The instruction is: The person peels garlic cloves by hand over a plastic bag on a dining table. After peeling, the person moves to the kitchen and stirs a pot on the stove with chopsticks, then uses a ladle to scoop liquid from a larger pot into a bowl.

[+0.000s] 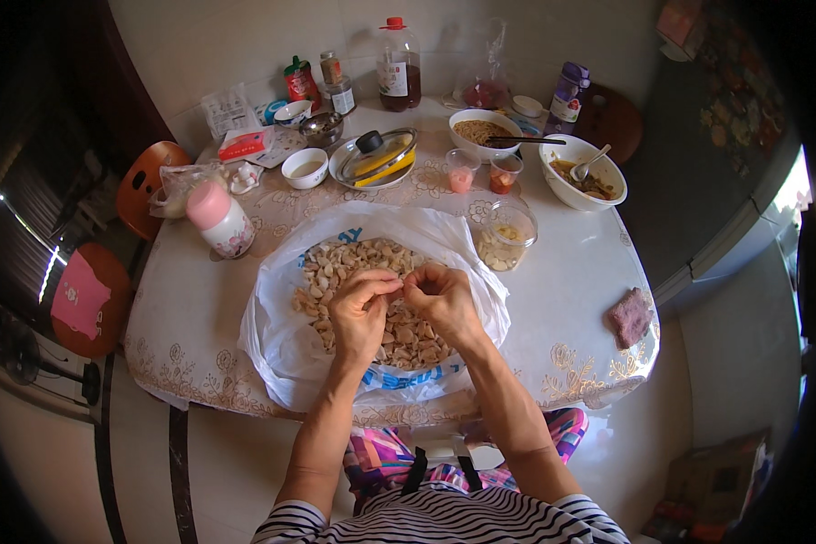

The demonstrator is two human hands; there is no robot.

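My left hand (359, 314) and my right hand (445, 302) meet fingertip to fingertip above an open white plastic bag (272, 326). Between them they pinch something small, apparently a garlic clove (400, 280), mostly covered by the fingers. Unpeeled garlic cloves (411, 334) lie spread in a heap inside the bag, whose rim is folded outward and bears blue printing. Just beyond the bag's right side stands a clear plastic tub (506, 238), which contains pale, peeled cloves.
The bag rests on a table with a flowered cover (197, 340). A pink-topped flask (221, 221) stands left; a purple cloth (630, 318) lies right. Farther back are a glass-lidded plate (374, 160), a noodle bowl (484, 132), a bowl with a spoon (583, 173) and a large red-capped bottle (399, 68).
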